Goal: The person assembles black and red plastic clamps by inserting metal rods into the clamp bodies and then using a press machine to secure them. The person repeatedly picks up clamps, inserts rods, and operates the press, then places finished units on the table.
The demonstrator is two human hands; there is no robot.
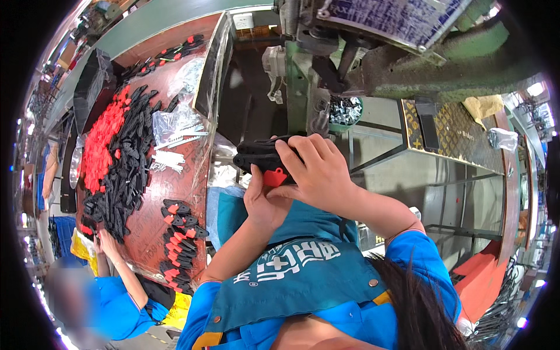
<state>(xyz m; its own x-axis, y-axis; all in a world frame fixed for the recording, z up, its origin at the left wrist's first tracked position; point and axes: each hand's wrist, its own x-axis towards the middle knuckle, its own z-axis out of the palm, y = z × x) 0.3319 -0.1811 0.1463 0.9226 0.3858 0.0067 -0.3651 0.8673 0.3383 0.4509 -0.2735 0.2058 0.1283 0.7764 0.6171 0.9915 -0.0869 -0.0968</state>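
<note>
In front of the press, my two hands hold a black plastic part (pixel 252 154) with a red plastic piece (pixel 274 177) on its near side. The red piece has a small loop at its top. My left hand (pixel 265 204) is closed on the part from below, its thumb up at the part's left side. Curled over the top and right side is my right hand (pixel 318 169), which hides much of the part. Whether it is one part or several stacked together I cannot tell.
The green press (pixel 408 70) stands ahead, with a tub of small metal pieces (pixel 345 111) beside it. On the red-brown table (pixel 154 201) at left lie piles of black parts (pixel 125 166) and red pieces (pixel 102 149). A co-worker's hand (pixel 108 245) is there. A patterned bench (pixel 461 140) stands right.
</note>
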